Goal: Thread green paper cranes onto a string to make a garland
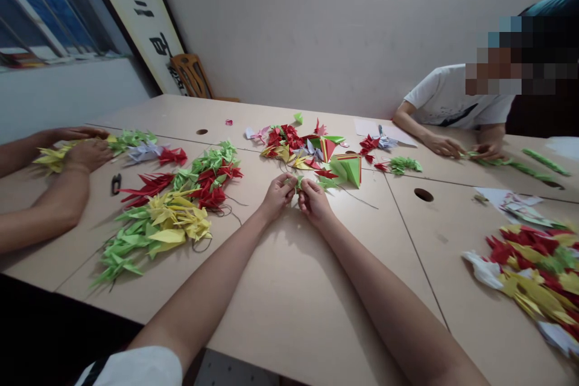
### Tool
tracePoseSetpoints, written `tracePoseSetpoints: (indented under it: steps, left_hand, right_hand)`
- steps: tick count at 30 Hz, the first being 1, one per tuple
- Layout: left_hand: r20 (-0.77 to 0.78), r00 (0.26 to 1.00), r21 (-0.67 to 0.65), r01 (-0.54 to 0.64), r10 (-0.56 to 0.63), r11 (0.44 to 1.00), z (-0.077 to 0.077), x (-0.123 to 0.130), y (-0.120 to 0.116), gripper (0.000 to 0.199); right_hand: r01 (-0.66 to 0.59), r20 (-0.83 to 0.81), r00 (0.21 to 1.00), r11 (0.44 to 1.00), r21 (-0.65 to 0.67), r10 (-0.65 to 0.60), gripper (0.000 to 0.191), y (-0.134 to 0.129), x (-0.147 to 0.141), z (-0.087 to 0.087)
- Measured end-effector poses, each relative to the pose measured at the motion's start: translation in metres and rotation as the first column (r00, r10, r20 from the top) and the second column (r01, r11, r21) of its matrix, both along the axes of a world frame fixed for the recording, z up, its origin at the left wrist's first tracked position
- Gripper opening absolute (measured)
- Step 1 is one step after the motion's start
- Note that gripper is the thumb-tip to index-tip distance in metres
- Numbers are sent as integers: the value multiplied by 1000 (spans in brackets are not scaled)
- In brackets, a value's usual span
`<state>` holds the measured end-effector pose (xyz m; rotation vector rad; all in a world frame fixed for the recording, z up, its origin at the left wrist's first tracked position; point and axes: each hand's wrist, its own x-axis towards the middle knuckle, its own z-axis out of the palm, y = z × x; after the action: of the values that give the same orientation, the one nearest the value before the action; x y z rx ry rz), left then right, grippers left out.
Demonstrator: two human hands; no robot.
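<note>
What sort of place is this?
Likely a shared craft workroom or classroom: people sit around joined tables, with heaps of folded paper cranes and a framed calligraphy panel by the window.

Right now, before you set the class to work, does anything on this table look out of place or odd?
Yes: the large green folded paper pyramid with red-and-yellow edges looks odd, being far bulkier than the small folded paper cranes heaped nearby. A tiny pink paper scrap also lies alone, apart from the heaps.
</note>
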<state>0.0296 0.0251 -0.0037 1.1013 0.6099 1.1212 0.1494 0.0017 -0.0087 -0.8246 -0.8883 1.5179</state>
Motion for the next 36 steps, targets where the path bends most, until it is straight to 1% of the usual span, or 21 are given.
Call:
tracePoseSetpoints:
  steps: [2, 4, 7, 10, 13, 14, 16, 18, 21, 23, 25, 27, 29, 33, 35, 36]
  left_hand:
    - [-2, 1000, 7, -12, 12, 1000, 0, 0, 0, 41]
    - [15, 999, -26, 41, -41, 999, 2, -2, 0, 41]
    - [62, 977, -104, 210, -204, 972, 6, -10, 1, 40]
    - [87, 928, -176, 373, -363, 911, 11, -20, 3, 37]
    - [93, 892, -234, 451, -441, 862, 13, -25, 3, 36]
    - [96, 891, -238, 453, -443, 859, 13, -25, 3, 36]
    - [106, 907, -219, 422, -408, 880, 12, -22, 3, 37]
    - [125, 934, -184, 352, -334, 918, 9, -17, 1, 37]
    - [145, 970, -130, 217, -197, 968, 4, -7, -1, 40]
    - [138, 983, -94, 138, -125, 986, 2, -3, -2, 41]
    - [129, 988, -71, 99, -90, 993, 1, -1, -2, 40]
    - [129, 984, -82, 131, -119, 988, 2, -3, -1, 41]
    - [134, 969, -128, 226, -209, 966, 5, -9, 0, 41]
    - [129, 897, -241, 441, -422, 864, 12, -23, 2, 37]
    - [134, 870, -272, 493, -475, 826, 14, -26, 2, 36]
    - [140, 867, -274, 498, -478, 823, 13, -26, 2, 35]
  right_hand:
    - [18, -21, 1000, 1000, -5, -19, 48, -1, -3, 0]
    - [-10, -40, 999, 1000, -1, 10, 48, -2, -1, 0]
    - [-138, -38, 990, 990, 14, 138, 46, -2, 9, 2]
    - [-305, -5, 952, 952, 6, 305, 42, -1, 22, 4]
    - [-406, 19, 913, 914, -20, 407, 38, -1, 30, 6]
    - [-414, 22, 910, 910, -22, 414, 38, -1, 31, 7]
    - [-388, 15, 921, 922, -10, 388, 37, -1, 29, 7]
    - [-315, -9, 949, 949, 21, 315, 39, -1, 22, 6]
    - [-179, -68, 981, 982, 62, 184, 44, -1, 9, 2]
    - [-121, -102, 987, 990, 67, 127, 46, -1, 2, 0]
    - [-94, -118, 988, 994, 61, 101, 45, -1, -2, -1]
    - [-107, -115, 987, 993, 58, 113, 44, -2, 0, -1]
    - [-176, -91, 979, 983, 56, 180, 43, -2, 6, 1]
    - [-394, 13, 919, 919, 8, 394, 39, -2, 25, 6]
    - [-450, 48, 892, 893, -19, 450, 39, -2, 32, 7]
    - [-454, 55, 889, 891, -23, 455, 39, -2, 33, 8]
